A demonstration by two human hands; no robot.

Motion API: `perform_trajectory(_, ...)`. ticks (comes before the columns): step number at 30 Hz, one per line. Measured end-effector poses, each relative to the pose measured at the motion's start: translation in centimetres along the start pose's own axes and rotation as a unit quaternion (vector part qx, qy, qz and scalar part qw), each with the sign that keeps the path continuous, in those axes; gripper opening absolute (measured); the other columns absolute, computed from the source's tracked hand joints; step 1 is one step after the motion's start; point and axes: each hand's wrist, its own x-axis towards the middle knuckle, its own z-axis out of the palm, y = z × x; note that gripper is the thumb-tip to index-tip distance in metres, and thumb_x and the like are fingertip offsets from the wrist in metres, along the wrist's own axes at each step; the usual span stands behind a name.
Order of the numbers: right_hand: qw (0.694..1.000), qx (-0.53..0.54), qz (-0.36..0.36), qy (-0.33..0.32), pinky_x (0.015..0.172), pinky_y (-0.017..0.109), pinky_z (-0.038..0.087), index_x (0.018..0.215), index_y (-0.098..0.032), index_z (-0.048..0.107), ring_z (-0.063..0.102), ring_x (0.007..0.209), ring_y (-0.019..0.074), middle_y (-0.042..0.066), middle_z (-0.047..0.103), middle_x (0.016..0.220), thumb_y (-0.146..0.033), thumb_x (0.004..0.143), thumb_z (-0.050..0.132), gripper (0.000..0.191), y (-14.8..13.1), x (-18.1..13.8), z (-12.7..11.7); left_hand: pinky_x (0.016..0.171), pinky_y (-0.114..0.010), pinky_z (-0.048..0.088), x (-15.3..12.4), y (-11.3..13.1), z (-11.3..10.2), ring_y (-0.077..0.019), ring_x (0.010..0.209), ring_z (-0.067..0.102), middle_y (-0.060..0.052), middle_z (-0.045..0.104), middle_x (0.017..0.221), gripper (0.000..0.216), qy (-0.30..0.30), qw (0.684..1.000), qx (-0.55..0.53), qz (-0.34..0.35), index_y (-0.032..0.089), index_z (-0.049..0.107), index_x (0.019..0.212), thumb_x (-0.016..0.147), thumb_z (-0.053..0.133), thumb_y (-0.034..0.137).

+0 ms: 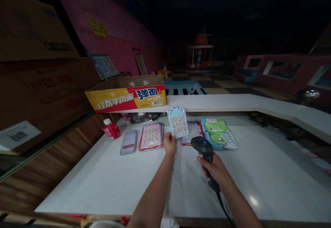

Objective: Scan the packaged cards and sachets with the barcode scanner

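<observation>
L hand [170, 143] pinches the blue card [177, 122] by its lower edge, fingers closed on it; card is raised off the tabletop [258, 173] w/ long axis upright, face toward the camera; R hand [216, 171] is wrapped tight round the scanner [203, 146] grip, its head just right of & below the card, not touching. Behind lie a pink card pack [151, 135], green packets [218, 133] & a red bottle [111, 128].
</observation>
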Motion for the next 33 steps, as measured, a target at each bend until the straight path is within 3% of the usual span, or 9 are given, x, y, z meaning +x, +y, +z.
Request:
perform_trajectory(7,1.000,-0.008,0.008,-0.018,0.033,0.022,0.033,0.078,-0.020,0.055,0.040,0.032,0.0098,-0.009,0.049,0.043,-0.048,0.068,0.069,0.032,0.4,-0.2,0.0,0.060,-0.024,0.044,-0.2,0.6,-0.1,-0.0130,0.062,0.052,0.002,0.052,0.067,0.009,0.006,0.998,0.058,0.006,0.020,0.051,0.074,0.078,0.051,0.028)
perform_trajectory(12,1.000,-0.017,0.013,-0.004,0.033,0.022,0.033,0.077,-0.020,0.056,0.040,0.031,0.0106,-0.008,0.049,0.040,-0.047,0.067,0.070,0.032,0.2,-0.5,0.1,0.059,-0.024,0.038,-0.4,1.3,-0.3,-0.0129,0.059,0.045,0.004,0.042,0.059,0.019,0.031,0.989,0.140,0.020,0.022,0.042,0.061,0.076,0.053,0.024)
perform_trajectory(21,1.000,-0.021,0.011,0.000,0.034,0.022,0.033,0.077,-0.021,0.054,0.040,0.031,0.0101,-0.009,0.049,0.038,-0.045,0.068,0.069,0.030,0.4,-0.2,0.1,0.057,-0.023,0.038,-0.3,1.3,-0.1,-0.0131,0.059,0.048,0.003,0.048,0.062,0.007,0.017,0.995,0.094,-0.008,0.020,0.052,0.070,0.076,0.051,0.025)
perform_trajectory(33,0.999,-0.048,-0.001,-0.021,0.033,0.022,0.033,0.075,-0.021,0.053,0.041,0.031,0.0111,-0.009,0.048,0.037,-0.045,0.069,0.068,0.028,0.3,1.1,1.0,0.058,-0.023,0.039,-0.5,1.8,-0.2,-0.0126,0.060,0.047,0.004,0.048,0.062,0.007,0.015,0.997,0.076,-0.015,0.020,0.050,0.069,0.075,0.052,0.024)
